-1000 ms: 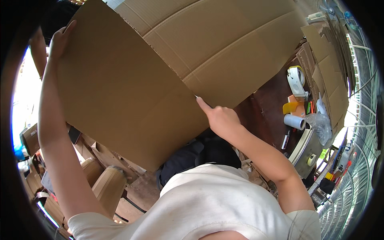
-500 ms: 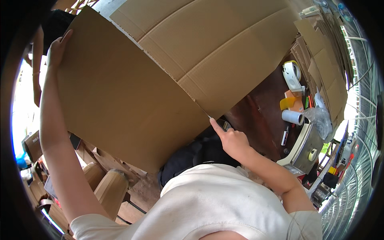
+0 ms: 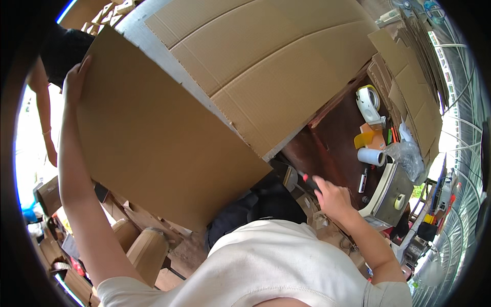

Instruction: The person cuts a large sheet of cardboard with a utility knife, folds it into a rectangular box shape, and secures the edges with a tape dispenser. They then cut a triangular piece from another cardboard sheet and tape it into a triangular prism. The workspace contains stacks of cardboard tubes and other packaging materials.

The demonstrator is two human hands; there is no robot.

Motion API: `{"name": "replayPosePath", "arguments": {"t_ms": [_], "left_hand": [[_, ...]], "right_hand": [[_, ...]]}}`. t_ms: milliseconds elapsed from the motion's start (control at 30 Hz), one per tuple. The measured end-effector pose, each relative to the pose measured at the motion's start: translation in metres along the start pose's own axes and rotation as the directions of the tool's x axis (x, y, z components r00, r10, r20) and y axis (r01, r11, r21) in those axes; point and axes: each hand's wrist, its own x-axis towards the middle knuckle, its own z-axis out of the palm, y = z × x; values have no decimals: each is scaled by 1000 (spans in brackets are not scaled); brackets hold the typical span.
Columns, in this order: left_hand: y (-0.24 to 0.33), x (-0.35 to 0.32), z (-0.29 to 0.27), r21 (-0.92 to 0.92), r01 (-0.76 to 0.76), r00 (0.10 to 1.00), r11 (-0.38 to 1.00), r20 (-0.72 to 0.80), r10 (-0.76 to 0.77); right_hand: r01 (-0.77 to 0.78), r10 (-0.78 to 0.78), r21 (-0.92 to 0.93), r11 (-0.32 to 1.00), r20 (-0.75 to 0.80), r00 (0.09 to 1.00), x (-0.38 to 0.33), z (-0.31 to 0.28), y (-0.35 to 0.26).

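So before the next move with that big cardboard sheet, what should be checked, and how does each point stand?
1. Left hand grips the top edge of the cardboard sheet: ok.
2. Right hand supports the sheet: not ok, it is off the sheet and low by the table's edge.
3. What the right hand holds: cannot tell; something small with a red tip shows at the fingers.
4. Sheet lies flat on the table: not ok, it is raised and tilted.
5. Table space to its right: not ok; a tape dispenser and a white roll lie there.
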Motion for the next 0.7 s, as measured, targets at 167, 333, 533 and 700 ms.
{"name": "replayPosePath", "arguments": {"t_ms": [167,333,533,700], "left_hand": [[-6,-37,-26,-122,113,993,986,-12,-116],[49,-36,-8,346,-74,991,935,-83,109],[136,-116,52,-21,-350,915,937,-224,337],[101,-244,114,-184,28,983,982,-174,-61]], "right_hand": [[-182,132,577,796,128,983,-26,5,28],[-147,383,963,-225,226,895,36,-13,26],[-269,834,955,121,49,550,90,22,102],[-737,723,155,658,-403,561,98,18,95]]}}
